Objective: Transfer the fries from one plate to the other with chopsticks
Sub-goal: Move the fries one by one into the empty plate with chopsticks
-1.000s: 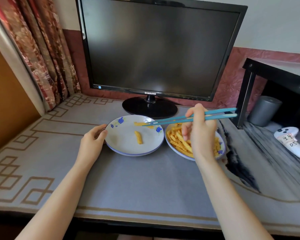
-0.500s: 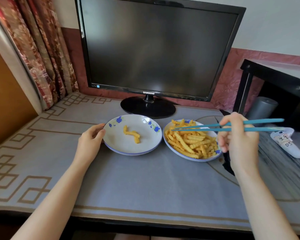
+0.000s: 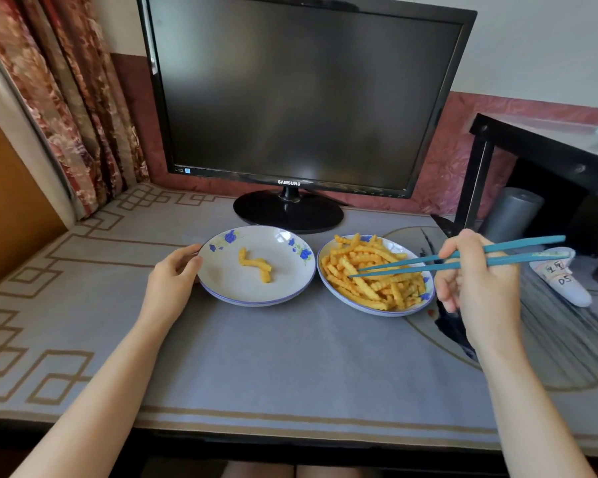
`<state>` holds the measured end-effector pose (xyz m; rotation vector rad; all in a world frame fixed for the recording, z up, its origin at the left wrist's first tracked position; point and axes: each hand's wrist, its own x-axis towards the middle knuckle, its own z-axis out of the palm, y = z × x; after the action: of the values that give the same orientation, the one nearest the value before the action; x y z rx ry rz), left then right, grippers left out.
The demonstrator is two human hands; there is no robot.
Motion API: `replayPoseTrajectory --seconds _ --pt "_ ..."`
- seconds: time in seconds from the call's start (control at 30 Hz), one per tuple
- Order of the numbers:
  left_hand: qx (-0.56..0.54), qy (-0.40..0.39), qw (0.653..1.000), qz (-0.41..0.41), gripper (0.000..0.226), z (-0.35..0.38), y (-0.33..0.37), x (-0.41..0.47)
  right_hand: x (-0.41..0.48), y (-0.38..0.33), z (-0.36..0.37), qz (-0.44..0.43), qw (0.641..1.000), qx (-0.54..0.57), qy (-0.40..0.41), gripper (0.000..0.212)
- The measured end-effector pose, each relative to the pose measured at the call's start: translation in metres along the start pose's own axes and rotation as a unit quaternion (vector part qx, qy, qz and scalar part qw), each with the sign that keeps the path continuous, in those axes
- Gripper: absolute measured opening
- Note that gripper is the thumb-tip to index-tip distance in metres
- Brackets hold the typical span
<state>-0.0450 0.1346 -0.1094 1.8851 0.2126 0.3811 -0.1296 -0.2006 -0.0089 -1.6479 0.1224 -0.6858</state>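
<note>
Gripping the chopsticks point(image 3: 411, 262) in your right hand point(image 3: 477, 281), you're bringing them back empty to the fries point(image 3: 366, 251) on the right plate point(image 3: 377, 310), your left hand point(image 3: 173, 281) holding the left plate point(image 3: 228, 291).

A dark Samsung monitor point(image 3: 301, 94) stands behind; floral curtain point(image 3: 66, 98) left; white game controller point(image 3: 563, 277) right.

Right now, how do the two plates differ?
The left plate holds only a few fries; the right plate carries a full pile. The left hand holds the left plate's rim; the chopsticks reach over the right plate. Both are white with blue flowers.
</note>
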Motion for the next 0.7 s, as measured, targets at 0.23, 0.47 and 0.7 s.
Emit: replayPoseTrajectory --seconds 0.23,0.47,0.7 --pt "0.006 0.002 1.000 0.001 0.029 0.000 0.001 -0.001 -0.002 0.000 0.011 0.015 0.995 0.072 0.064 0.033" --pt "0.002 0.008 1.000 0.002 0.029 0.001 0.002 -0.002 -0.001 -0.017 0.041 0.030 0.987 0.143 0.074 0.030" --pt "0.002 0.004 1.000 0.001 0.028 0.000 0.002 -0.001 -0.007 -0.005 0.111 0.074 0.989 0.121 -0.045 0.033"
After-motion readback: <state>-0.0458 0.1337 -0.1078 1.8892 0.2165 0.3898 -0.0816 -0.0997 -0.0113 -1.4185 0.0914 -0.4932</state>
